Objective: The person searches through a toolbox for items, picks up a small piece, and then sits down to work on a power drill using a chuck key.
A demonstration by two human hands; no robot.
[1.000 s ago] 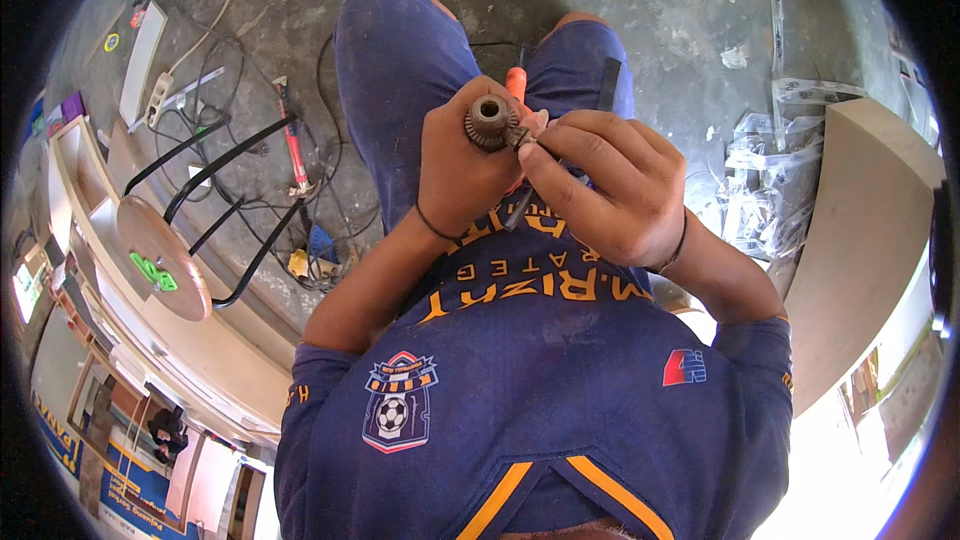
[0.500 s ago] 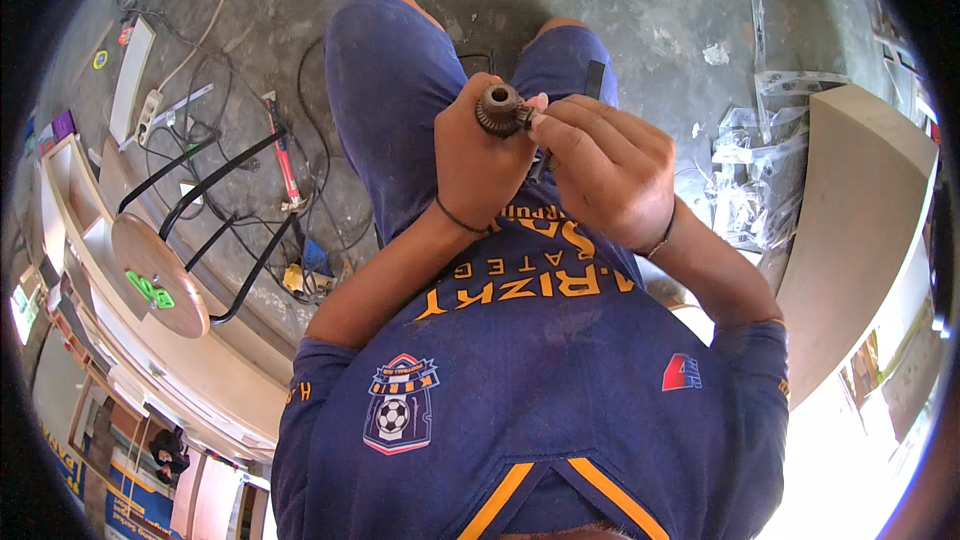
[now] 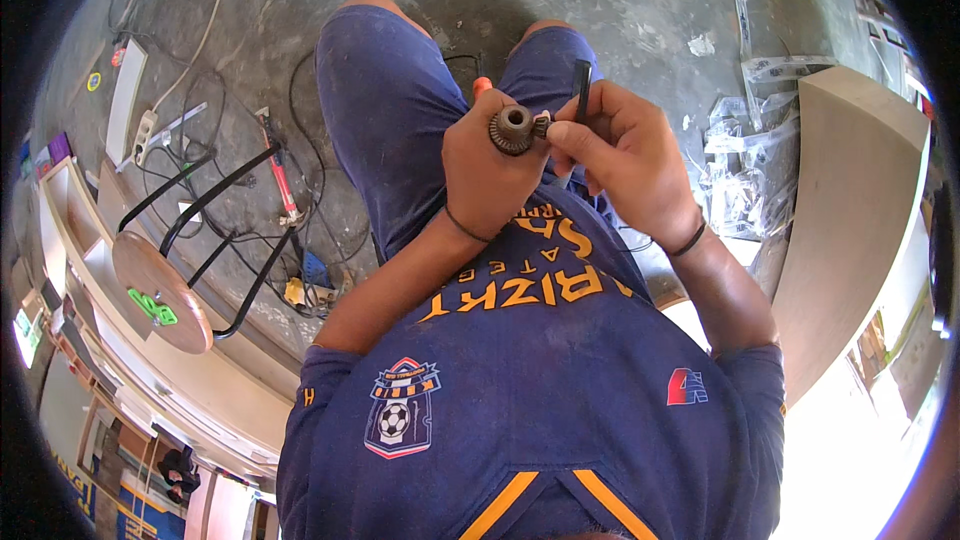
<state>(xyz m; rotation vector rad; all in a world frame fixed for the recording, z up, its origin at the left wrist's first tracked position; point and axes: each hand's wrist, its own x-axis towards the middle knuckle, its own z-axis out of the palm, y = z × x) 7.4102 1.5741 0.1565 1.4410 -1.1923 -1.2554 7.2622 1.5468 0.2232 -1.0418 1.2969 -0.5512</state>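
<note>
Left hand wraps a round, dark toothed chuck, holding it steady above the person's lap. Right hand pinches a small key into the chuck's side, a black handle sticking up between its fingers, likely for leverage. On the floor lie a hammer and cables near its left edge.

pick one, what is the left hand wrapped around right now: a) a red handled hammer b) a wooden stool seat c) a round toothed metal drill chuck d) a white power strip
c: the left hand grips the round toothed metal drill chuck in front of the body, while the right hand holds a black chuck key against its side; the red-handled hammer lies on the floor to the left.
</note>
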